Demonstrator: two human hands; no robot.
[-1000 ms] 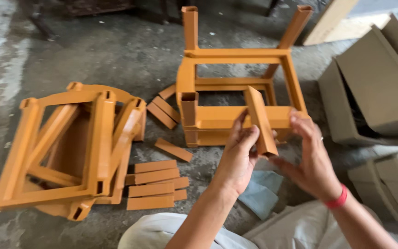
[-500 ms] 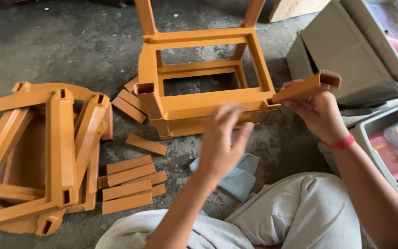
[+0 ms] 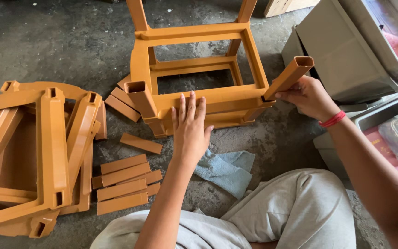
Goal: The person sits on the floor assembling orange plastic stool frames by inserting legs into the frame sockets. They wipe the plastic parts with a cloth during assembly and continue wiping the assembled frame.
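The left hand lies flat, fingers spread and gripping nothing, on the near rail of the orange plastic frame standing on the concrete floor; the right hand has its grip clenched around a hollow square leg, slanted toward two o'clock, its lower end at the frame's right corner; entered crooked, the leg could jam or pop out, and the frame might slide if the palm lifts; loose slats lie at eight o'clock.

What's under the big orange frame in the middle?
Under the orange frame, bare grey floor shows through its openings, and flat orange slats poke out at its left corner. How far the slats reach underneath is hidden.
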